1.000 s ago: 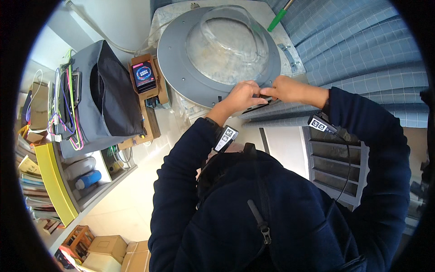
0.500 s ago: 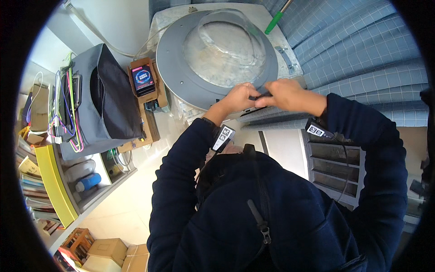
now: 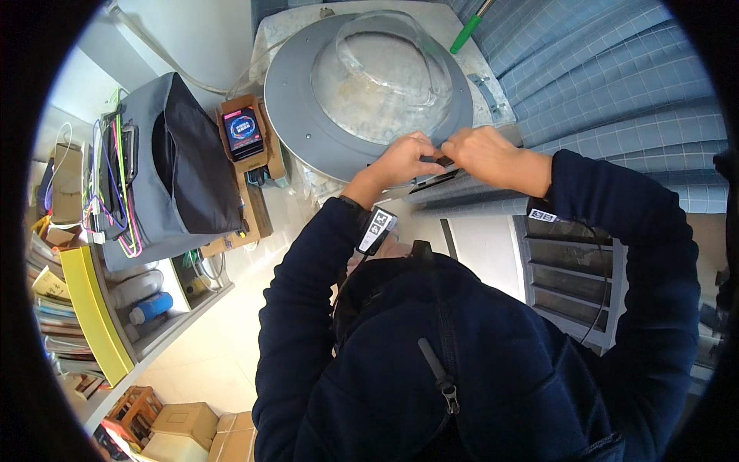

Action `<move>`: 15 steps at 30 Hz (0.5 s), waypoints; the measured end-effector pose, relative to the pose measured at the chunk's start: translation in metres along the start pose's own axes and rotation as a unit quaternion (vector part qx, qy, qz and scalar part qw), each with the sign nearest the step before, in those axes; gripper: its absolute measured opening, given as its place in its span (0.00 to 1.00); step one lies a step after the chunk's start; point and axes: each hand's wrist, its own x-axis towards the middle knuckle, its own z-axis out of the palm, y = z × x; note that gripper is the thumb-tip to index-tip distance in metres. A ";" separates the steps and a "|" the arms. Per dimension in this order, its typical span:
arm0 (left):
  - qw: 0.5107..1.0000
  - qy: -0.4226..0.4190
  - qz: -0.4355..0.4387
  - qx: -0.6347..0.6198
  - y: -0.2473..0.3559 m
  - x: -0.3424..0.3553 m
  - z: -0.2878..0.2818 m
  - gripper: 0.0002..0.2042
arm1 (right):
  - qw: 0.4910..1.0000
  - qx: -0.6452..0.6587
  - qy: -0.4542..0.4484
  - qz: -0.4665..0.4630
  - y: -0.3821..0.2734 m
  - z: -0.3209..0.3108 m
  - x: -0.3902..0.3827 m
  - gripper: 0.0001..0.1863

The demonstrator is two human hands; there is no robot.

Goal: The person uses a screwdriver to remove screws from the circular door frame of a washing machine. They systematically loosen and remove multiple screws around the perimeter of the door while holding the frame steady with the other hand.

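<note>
A round grey rim (image 3: 296,115) with a clear domed window (image 3: 385,85) in its middle lies on a pale marbled surface (image 3: 269,35). At its near right edge, my left hand (image 3: 402,160) is closed, thumb and fingers pinched together. Just to the right, my right hand (image 3: 489,158) is closed too, its fingers curled toward the left fingertips. Something small and dark shows between the two hands, mostly covered by the fingers. A dark narrow strip (image 3: 437,182) runs just below them along the edge.
Blue checked curtains (image 3: 608,100) hang on the right, beside a green-ended stick (image 3: 466,35). Left of the rim are an open carton with a dark box (image 3: 243,131) and a dark grey fabric bin (image 3: 202,169). Bookshelves (image 3: 92,308) stand farther left; cardboard boxes (image 3: 181,423) sit at lower left.
Both hands have shifted slightly at the rim's edge, and the right wrist has turned. More of the dark strip below the fingers shows now.
</note>
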 end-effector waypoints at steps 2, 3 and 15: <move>1.000 0.029 -0.011 -0.004 0.002 0.001 0.002 0.14 | 0.981 0.123 -0.092 0.121 0.010 -0.004 0.007 0.20; 0.999 0.033 -0.014 -0.004 0.004 0.000 0.003 0.14 | 0.927 0.220 -0.196 0.232 0.016 -0.007 0.012 0.22; 0.994 -0.077 -0.061 -0.054 0.011 0.009 -0.007 0.12 | 0.993 -0.103 0.012 -0.056 -0.004 0.004 0.008 0.14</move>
